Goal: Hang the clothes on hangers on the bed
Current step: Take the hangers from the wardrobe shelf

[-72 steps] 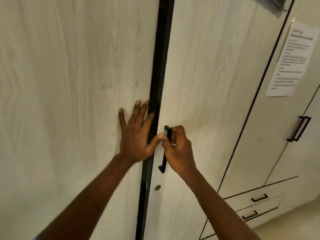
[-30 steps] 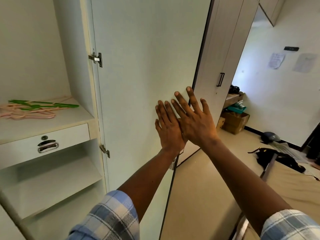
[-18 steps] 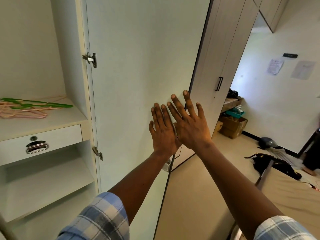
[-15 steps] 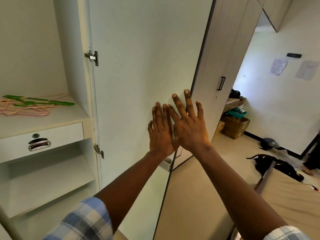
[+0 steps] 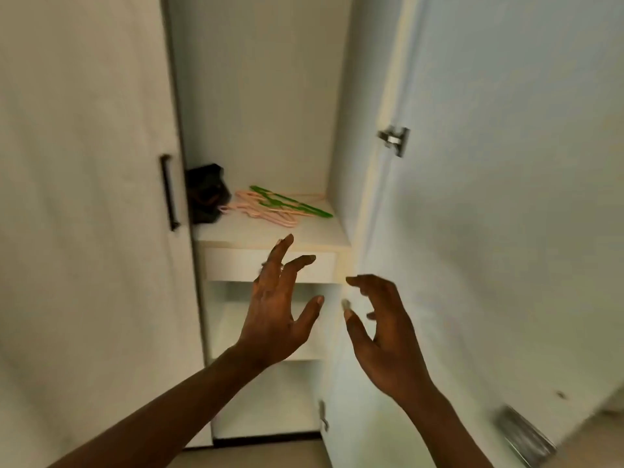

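Note:
Several pink and green hangers (image 5: 277, 206) lie in a loose pile on a white shelf (image 5: 263, 233) inside the open wardrobe. My left hand (image 5: 278, 305) is raised in front of the drawer below that shelf, fingers spread and holding nothing. My right hand (image 5: 381, 329) hovers beside it, near the edge of the open door, fingers loosely curved and empty. Neither hand touches the hangers. No clothes or bed are in view.
The wardrobe's right door (image 5: 489, 197) stands open at the right, with a hinge (image 5: 395, 140). The left door (image 5: 84, 197) is closed, with a black handle (image 5: 169, 192). A dark object (image 5: 206, 192) sits at the shelf's back left. Lower shelves (image 5: 266, 329) show beneath the drawer (image 5: 236, 265).
Both hands have come off the inside of the open door, which they were pressing flat. The view has swung left to face the wardrobe's inside, and the hands now hang free before the drawer.

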Available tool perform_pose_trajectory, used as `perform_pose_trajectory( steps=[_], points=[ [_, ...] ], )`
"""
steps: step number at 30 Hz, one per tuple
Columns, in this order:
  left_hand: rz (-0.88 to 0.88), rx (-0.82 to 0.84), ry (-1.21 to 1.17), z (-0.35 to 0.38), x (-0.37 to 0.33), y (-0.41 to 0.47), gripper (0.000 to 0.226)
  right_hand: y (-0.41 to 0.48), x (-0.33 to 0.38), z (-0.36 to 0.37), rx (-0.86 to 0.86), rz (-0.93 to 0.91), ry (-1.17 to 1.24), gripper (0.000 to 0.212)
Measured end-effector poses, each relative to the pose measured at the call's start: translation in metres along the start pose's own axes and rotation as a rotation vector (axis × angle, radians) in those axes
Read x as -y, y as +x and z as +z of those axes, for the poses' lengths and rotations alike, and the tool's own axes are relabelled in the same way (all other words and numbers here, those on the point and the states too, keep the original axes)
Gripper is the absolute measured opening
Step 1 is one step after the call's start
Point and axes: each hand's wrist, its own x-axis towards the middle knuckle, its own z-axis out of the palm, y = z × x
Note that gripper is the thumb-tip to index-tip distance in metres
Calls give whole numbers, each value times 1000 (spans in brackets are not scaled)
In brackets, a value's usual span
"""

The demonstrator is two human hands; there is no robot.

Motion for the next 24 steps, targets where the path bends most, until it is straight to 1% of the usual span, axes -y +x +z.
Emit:
perform_pose_trajectory(
  steps=[3,6,7,9,11,13,15,16,18,22,23,24],
  points=[
    [-45,-87,171,-45,59,31,61,44,4,63,122,15,164,55],
    [1,-140,372,-75,105,70,62,97,15,126,255,59,288,56],
    [12,-147,466,-87,123,85,63,118,22,145,306,70,284,56],
    [32,-88,655,-111,156,113,67,157,38,178,396,82,274,59],
    [52,30,882,-130,179,139,71,198,54,207,463,126,285,61],
    [54,184,1084,-152,192,165,73,236,67,236,494,185,377,60],
    [67,303,1271,-171,199,191,78,268,75,265,494,153,511,58],
    [101,343,1346,-178,199,199,81,280,76,277,474,132,555,62],
    [171,402,1457,-186,204,209,83,296,75,296,459,105,591,69],
    [257,483,1546,-188,212,213,87,312,63,324,558,88,583,83],
    [275,502,1579,-185,210,215,84,314,59,330,563,70,598,84],
    [284,523,1601,-181,206,217,78,313,55,334,575,45,601,81]
  ],
)
